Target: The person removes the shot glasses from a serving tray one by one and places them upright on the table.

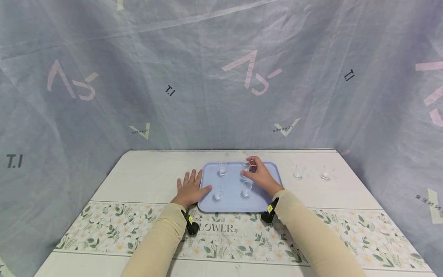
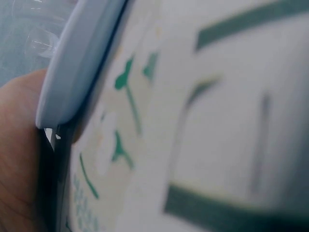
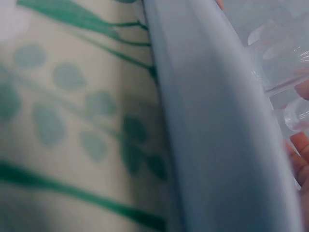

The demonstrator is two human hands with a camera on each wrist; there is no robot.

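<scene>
A light blue tray [image 1: 228, 207] lies on the table with several small clear glasses standing on it. My right hand [image 1: 261, 176] reaches over the tray's right side, thumb and fingers curled round the back right glass [image 1: 245, 166]. In the right wrist view, fingertips [image 3: 300, 142] show beside that glass [image 3: 295, 116]. Another glass [image 1: 222, 169] stands at the back left, one [image 1: 219, 194] at the front left, and one [image 1: 247, 189] just in front of my right hand. My left hand [image 1: 190, 189] rests at the tray's left edge, fingers spread on the table, thumb over the rim.
Two more clear glasses, one nearer [image 1: 299, 172] and one farther right [image 1: 327, 172], stand on the table to the right of the tray. A flowered band [image 1: 221, 240] runs across the white tablecloth [image 1: 149, 169]. Grey-blue fabric [image 1: 207, 77] hangs behind and at both sides.
</scene>
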